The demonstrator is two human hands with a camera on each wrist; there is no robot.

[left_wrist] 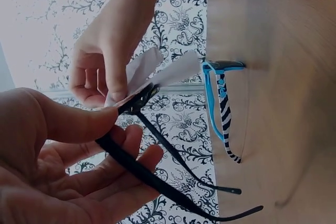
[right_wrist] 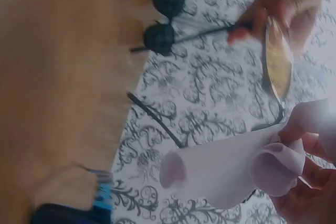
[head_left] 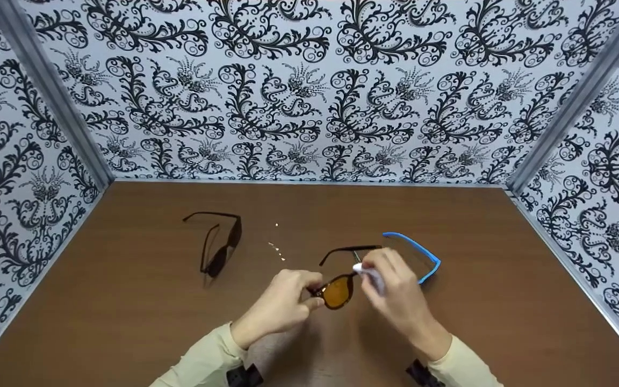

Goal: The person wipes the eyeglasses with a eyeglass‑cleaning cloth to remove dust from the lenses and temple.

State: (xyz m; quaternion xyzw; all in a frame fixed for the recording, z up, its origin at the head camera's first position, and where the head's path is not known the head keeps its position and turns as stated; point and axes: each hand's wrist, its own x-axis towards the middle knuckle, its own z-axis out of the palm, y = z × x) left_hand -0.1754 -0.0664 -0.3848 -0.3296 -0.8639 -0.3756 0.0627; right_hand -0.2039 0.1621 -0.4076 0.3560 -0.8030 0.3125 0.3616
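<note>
Brown-lensed sunglasses [head_left: 337, 293] with a dark frame are held above the table, temples unfolded and pointing away. My left hand [head_left: 282, 303] pinches them at the left end of the frame, thumb against one side, as the left wrist view shows. With its thumb and fingers my right hand [head_left: 400, 290] holds a pale cloth [right_wrist: 218, 166] against the other lens, which is largely covered. The cloth hangs in loose folds in the right wrist view. In the left wrist view the cloth [left_wrist: 144, 72] wraps over the far part of the frame.
Black sunglasses [head_left: 227, 250] stand on the wooden table [head_left: 127, 301] to the left. Behind my right hand are blue-framed sunglasses [head_left: 427, 255], with a zebra-striped temple [left_wrist: 226, 114] in the left wrist view. Patterned walls [head_left: 309, 107] enclose the back and sides.
</note>
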